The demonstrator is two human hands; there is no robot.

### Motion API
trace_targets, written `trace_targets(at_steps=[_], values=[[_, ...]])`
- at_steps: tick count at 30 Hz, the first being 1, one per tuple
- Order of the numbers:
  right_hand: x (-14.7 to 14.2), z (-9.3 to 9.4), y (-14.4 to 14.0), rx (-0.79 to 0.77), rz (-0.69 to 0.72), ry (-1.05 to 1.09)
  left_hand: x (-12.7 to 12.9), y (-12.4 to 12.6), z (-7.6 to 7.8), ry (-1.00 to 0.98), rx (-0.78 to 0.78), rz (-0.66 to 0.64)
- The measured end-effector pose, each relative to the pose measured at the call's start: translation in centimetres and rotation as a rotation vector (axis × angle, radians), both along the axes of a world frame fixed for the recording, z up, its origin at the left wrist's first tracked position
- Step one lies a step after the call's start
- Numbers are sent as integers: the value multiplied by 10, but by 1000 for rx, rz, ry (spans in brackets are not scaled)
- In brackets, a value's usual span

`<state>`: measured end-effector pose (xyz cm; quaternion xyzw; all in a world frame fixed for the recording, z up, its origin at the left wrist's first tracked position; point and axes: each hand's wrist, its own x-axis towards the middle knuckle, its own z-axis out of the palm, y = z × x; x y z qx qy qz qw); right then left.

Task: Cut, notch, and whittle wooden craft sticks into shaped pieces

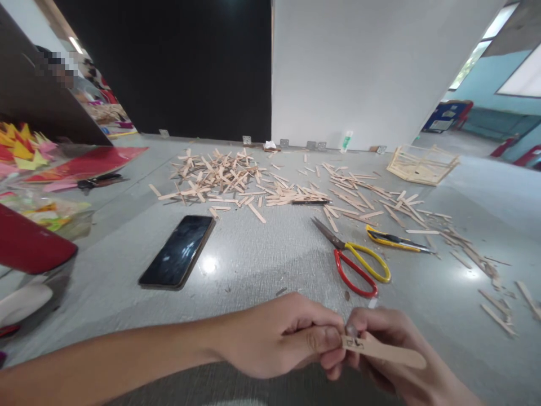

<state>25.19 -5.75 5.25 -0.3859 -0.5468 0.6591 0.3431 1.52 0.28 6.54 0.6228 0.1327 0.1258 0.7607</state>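
Both hands, left (pixel 279 335) and right (pixel 393 349), pinch one wooden stick (pixel 389 352); scissors (pixel 355 259) near.

- phone (pixel 177 252): face up, dark screen, on the grey table (pixel 262 265), left of centre
- scissors (pixel 354 260): one red and one yellow handle, blades shut, tips pointing up-left, right of centre
- utility knife (pixel 395 239): yellow and black, just beside the scissors on the right
- loose wooden sticks (pixel 220 177): dense pile behind the phone, thinner scatter trailing right towards the table edge
- dark pen (pixel 310 201): lying among the sticks mid-table
- stick frame (pixel 421 163): open box-like build, far right, near the wall
- white wall panel (pixel 372 67) and black panel (pixel 169 62) at the back
- coloured paper shapes (pixel 23 148) and red sheet (pixel 91 162) far left
- red object (pixel 29 243) at the left edge, type unclear
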Motion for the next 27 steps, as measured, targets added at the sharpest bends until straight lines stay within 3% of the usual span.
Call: trace_targets(at_steps=[2, 9, 18, 22, 27], values=[[1, -1, 4, 63, 80, -5, 0, 2, -1, -1, 9, -26], [-7, 16, 10, 15, 154, 61, 2, 4, -2, -63, -22, -47], [1, 7, 10, 150, 157, -18, 1, 8, -7, -53, 26, -65], [-1, 9, 14, 228, 152, -121, 1, 11, -4, -5, 195, -38], [15, 2, 27, 568, -31, -655, -6, 28, -5, 175, 544, 11]])
